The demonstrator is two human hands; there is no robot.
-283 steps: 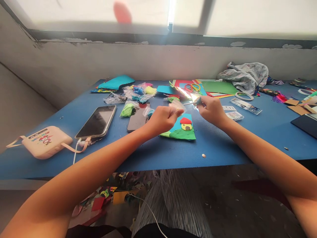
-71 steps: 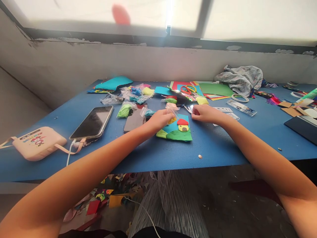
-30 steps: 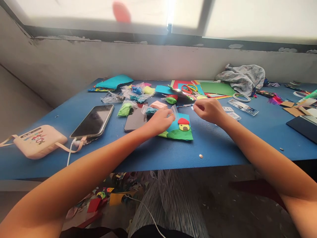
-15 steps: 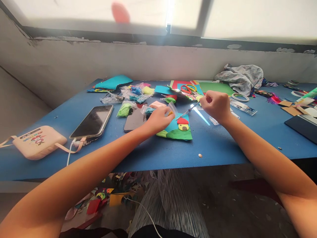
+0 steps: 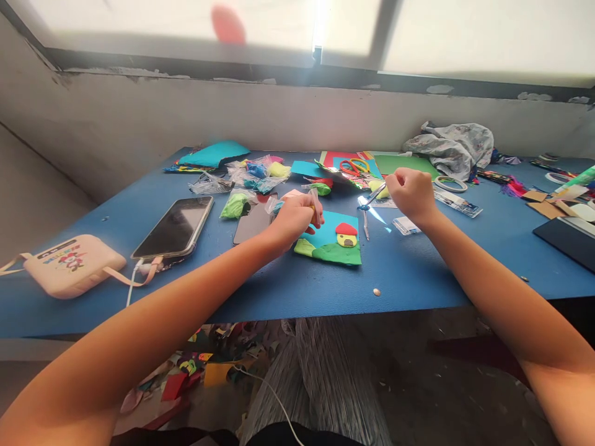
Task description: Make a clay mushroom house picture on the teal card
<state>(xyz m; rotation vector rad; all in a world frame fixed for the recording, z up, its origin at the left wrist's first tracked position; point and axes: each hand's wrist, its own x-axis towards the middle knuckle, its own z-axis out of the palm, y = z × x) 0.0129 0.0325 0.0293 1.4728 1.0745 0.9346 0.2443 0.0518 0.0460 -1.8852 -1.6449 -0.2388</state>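
My left hand [image 5: 300,217] is closed around a small clear plastic bag [image 5: 317,201] with a bit of yellow-orange showing, just above the left edge of a picture card. That card [image 5: 325,253] lies flat, blue above and green below, and carries a clay mushroom house [image 5: 346,235] with a red cap and a yellow body. To the right, my right hand [image 5: 411,193] is a fist, raised over the table. From it a thin silvery metal tool [image 5: 374,194] points down and left; its exact kind is unclear. A thin metal tip [image 5: 366,227] shows below it.
On the left lie a phone [image 5: 173,228] on a cable and a pink case [image 5: 74,266]. Bagged clay [image 5: 237,205], scissors [image 5: 354,167] and coloured paper [image 5: 404,165] are spread at the back. A tape roll [image 5: 450,183] and crumpled cloth [image 5: 458,145] sit at right.
My right hand has moved slightly right, drawing the metal tool away from the card and turning it steeper. My left hand has turned, and its fingers and the bag show more.
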